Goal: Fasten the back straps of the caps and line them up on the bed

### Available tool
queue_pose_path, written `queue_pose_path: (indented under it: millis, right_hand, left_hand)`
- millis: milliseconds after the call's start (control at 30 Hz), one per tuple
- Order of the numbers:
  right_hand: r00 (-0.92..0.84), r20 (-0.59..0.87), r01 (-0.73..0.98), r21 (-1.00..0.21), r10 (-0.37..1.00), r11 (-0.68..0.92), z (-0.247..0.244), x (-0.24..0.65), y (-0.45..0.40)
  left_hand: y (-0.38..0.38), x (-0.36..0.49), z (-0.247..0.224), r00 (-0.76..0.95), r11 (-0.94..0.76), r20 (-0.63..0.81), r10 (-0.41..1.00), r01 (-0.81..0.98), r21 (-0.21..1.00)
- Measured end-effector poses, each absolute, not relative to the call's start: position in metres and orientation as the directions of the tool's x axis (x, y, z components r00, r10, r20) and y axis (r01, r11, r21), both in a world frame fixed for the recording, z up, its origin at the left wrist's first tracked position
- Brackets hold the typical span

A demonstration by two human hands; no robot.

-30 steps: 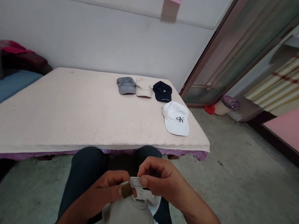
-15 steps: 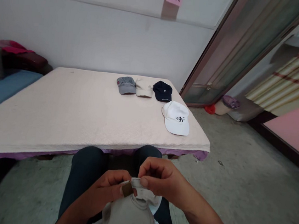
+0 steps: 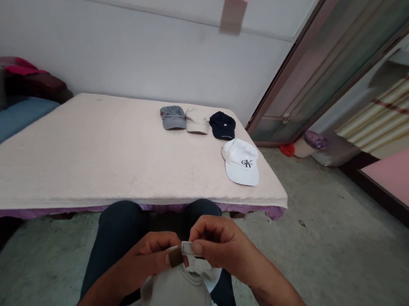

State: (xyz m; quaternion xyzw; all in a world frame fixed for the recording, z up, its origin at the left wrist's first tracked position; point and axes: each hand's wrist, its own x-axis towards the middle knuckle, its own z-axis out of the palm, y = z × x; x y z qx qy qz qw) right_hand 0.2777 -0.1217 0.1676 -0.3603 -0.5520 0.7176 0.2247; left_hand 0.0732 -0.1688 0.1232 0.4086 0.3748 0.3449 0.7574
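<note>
A pale baseball cap (image 3: 176, 296) is over my lap with its back strap uppermost. My left hand (image 3: 149, 259) is closed on the strap by its brass-coloured buckle (image 3: 175, 257), thumb beside the metal. My right hand (image 3: 217, 244) pinches the light strap end (image 3: 187, 248) between thumb and fingers, close to the buckle. Whether the strap passes through the buckle I cannot tell. On the bed lie a grey cap (image 3: 173, 118), a beige cap (image 3: 197, 122) and a navy cap (image 3: 223, 125) in a row, with a white cap (image 3: 242, 162) nearer me.
The bed (image 3: 98, 151) with its pale cover stretches in front of my knees (image 3: 120, 222). A blue seat (image 3: 18, 116) with cushions stands at the left. To the right are a sliding door (image 3: 319, 63), a bin (image 3: 308, 143) and a striped curtain (image 3: 400, 100).
My right hand and the strap end have shifted very slightly at the buckle. The view has tilted a little. The caps on the bed have stayed put.
</note>
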Motion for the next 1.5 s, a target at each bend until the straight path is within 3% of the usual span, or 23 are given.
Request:
queue_pose_path:
  millis: [500, 1500]
  right_hand:
    - [-0.681, -0.338, 0.045, -0.905, 0.65, -0.423, 0.166, 0.277, -0.12]
    - [-0.789, -0.355, 0.169, -0.91, 0.501, -0.378, 0.163, 0.281, -0.103]
  left_hand:
    - [-0.164, 0.078, 0.13, 0.468, 0.407, -0.297, 0.832, -0.151, 0.901]
    - [-0.163, 0.077, 0.128, 0.518, 0.403, -0.317, 0.794, -0.058, 0.913]
